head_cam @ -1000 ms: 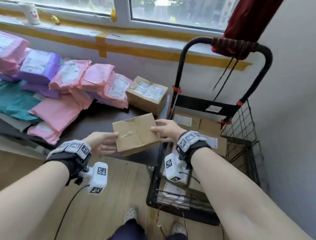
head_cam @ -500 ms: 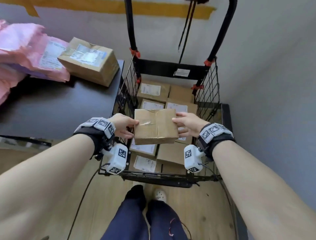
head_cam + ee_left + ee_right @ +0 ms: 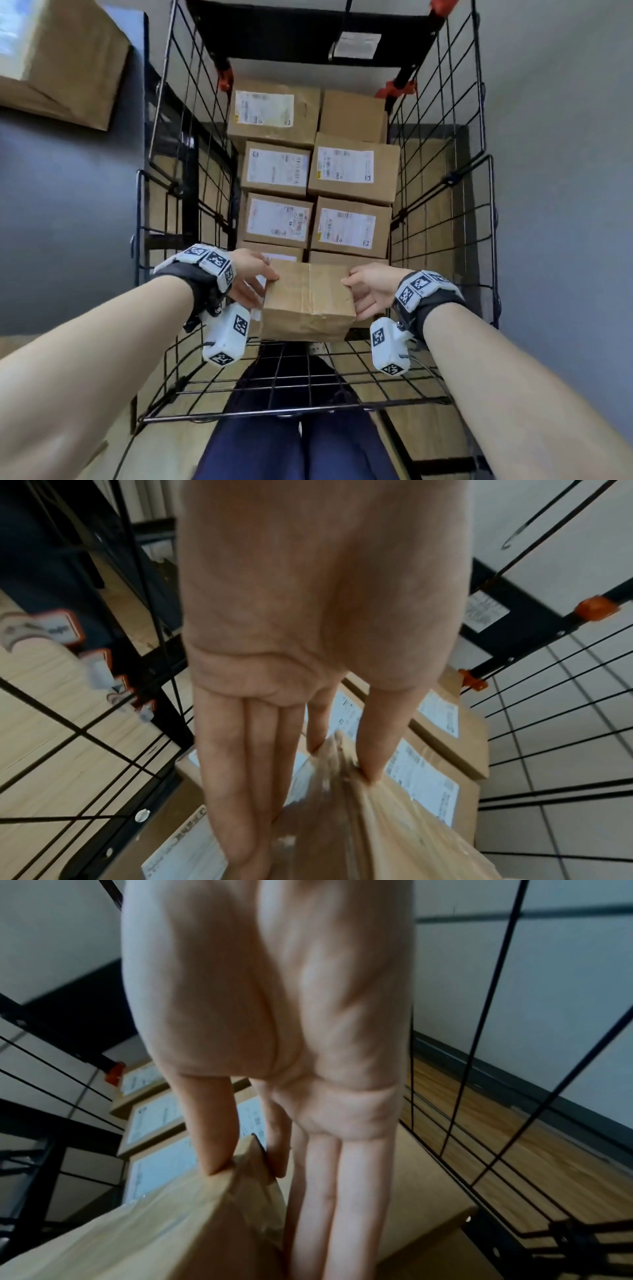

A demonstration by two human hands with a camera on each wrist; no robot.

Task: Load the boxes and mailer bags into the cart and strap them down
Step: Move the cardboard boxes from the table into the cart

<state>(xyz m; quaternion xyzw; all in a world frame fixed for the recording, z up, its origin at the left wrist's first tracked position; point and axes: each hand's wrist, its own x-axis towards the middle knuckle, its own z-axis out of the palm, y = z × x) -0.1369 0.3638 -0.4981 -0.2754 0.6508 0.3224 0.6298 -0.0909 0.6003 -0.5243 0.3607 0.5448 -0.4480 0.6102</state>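
I hold a small taped cardboard box (image 3: 308,301) between both hands, low inside the near end of the black wire cart (image 3: 442,212). My left hand (image 3: 255,282) grips its left end and my right hand (image 3: 364,291) its right end. Each thumb lies on the top edge, with the fingers down the side. In the left wrist view the thumb (image 3: 383,737) presses the box (image 3: 359,831) at a corner. The right wrist view shows the same grip on the box (image 3: 154,1231). Several labelled boxes (image 3: 349,171) are stacked in the cart behind it.
A further cardboard box (image 3: 61,58) sits on the dark table (image 3: 68,205) left of the cart. A grey wall runs close along the cart's right side. My legs (image 3: 291,445) stand against the cart's near wire panel (image 3: 291,394). The floor is wood.
Both hands carried the box from beside the table over the cart and lowered it between the wire walls. My view has tipped down into the cart.
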